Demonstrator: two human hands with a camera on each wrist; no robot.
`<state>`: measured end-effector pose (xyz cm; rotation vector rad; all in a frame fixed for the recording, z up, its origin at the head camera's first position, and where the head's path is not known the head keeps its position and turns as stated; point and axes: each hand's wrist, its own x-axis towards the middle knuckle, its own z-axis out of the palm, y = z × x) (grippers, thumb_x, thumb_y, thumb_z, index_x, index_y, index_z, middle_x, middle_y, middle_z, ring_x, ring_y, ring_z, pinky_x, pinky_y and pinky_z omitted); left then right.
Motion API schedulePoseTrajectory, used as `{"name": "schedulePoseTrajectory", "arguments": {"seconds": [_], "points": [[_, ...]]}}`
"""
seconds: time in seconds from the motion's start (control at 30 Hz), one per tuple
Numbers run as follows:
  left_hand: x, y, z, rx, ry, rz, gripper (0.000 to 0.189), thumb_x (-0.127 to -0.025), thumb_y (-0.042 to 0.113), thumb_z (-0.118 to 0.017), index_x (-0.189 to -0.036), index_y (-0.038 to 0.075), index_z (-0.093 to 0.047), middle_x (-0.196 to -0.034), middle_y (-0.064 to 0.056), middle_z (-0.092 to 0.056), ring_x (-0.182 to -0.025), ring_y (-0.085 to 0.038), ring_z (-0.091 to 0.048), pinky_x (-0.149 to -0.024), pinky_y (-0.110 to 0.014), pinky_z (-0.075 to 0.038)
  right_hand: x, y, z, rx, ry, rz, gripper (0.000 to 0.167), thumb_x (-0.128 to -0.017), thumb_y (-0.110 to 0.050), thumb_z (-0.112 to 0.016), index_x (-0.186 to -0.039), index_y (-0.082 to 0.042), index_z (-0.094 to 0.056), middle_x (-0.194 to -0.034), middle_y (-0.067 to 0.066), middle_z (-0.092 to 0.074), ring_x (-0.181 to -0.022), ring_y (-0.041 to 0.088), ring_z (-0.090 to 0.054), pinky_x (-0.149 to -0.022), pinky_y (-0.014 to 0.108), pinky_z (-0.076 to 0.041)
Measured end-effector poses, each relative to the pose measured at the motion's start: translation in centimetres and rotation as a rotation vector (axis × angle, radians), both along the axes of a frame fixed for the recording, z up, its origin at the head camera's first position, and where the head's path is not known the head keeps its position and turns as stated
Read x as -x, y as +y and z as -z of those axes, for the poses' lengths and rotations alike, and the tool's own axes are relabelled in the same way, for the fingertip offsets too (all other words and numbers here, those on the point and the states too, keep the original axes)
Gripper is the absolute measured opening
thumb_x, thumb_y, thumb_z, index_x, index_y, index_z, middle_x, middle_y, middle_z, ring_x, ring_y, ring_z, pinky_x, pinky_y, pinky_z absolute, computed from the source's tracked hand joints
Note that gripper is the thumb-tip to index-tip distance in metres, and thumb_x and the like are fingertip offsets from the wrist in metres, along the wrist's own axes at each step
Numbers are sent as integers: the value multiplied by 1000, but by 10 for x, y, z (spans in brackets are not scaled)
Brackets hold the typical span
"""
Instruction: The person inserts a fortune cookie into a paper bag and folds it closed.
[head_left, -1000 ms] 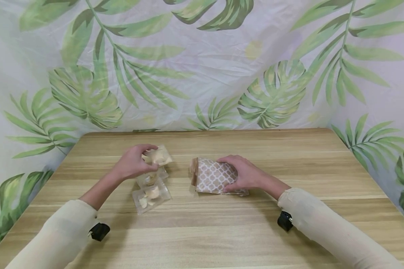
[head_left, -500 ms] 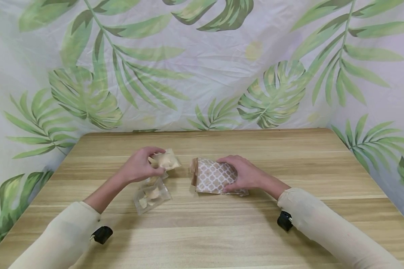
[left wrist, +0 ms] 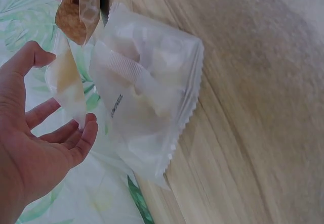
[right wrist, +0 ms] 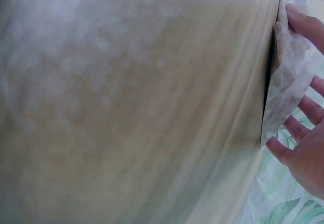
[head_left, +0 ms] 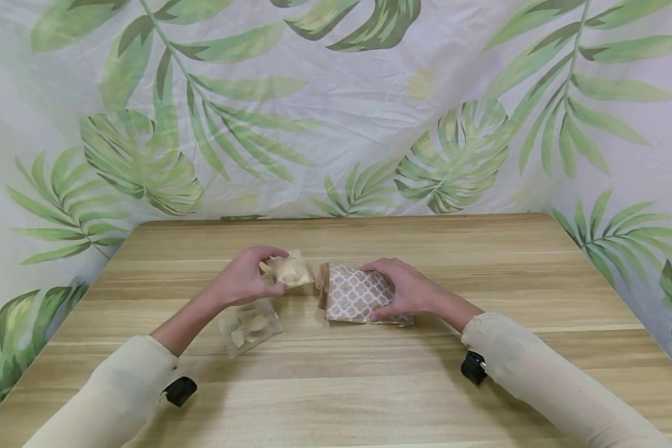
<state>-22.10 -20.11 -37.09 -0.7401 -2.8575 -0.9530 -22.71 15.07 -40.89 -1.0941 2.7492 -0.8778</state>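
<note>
Between thumb and fingertips, my left hand [head_left: 247, 277] pinches a small clear plastic packet [head_left: 293, 271] with pale, cream-coloured pieces inside. That packet's right edge comes right up to the mouth of a brown paper bag [head_left: 351, 297] with a white lattice print, lying on its side. In the left wrist view the bag's mouth gapes, showing its brown inside [left wrist: 73, 24]. My right hand [head_left: 407, 289] grips the bag from its right end, thumb on the near edge and fingers on the far one. Another sealed clear packet [left wrist: 149, 82] lies on the table below my left hand, its rear part hidden.
Everything lies on a wood-grain table [head_left: 336, 386]. A pale cloth with green leaf prints [head_left: 347, 137] hangs behind its far edge. A black wrist camera [head_left: 180, 391] sits under each sleeve.
My left hand has moved right with the pinched packet, from above the other packets over to the bag's mouth. My right hand and the bag have stayed in place.
</note>
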Motion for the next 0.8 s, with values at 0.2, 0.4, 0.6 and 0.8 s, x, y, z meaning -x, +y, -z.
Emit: {"name": "schedulePoseTrajectory", "arguments": {"seconds": [0.2, 0.4, 0.6, 0.8], "points": [[-1, 5, 1, -8, -7, 11, 56, -76, 17, -76, -128, -2, -68, -125, -20, -69, -109, -35, -64, -82, -46, -55, 0, 0, 0, -1, -13, 5, 93, -67, -33, -98, -145, -4, -56, -143, 17, -60, -133, 39, -53, -114, 57, -39], [-2, 9, 2, -22, -12, 26, 55, -75, 15, -77, -127, -2, -69, -126, -20, -68, -108, -35, -63, -79, -41, -54, 0, -1, 0, -2, -9, -1, 94, -67, -34, -98, -145, -4, -56, -142, 16, -61, -132, 38, -54, -113, 57, -40], [-2, 10, 2, -25, -17, 25, 55, -74, 12, -77, -127, -2, -69, -129, -21, -67, -108, -35, -63, -79, -41, -54, -1, 0, -3, -24, -19, -9, 94, -70, -35, -96, -148, -6, -55, -142, 16, -60, -131, 38, -53, -112, 57, -40], [-4, 11, 1, -17, -26, 26, 55, -75, 13, -78, -127, -2, -69, -128, -22, -66, -108, -35, -62, -81, -43, -54, -1, 0, -4, -29, -27, -13, 94, -71, -36, -96, -150, -6, -54, -143, 17, -59, -131, 38, -53, -111, 58, -41]]}}
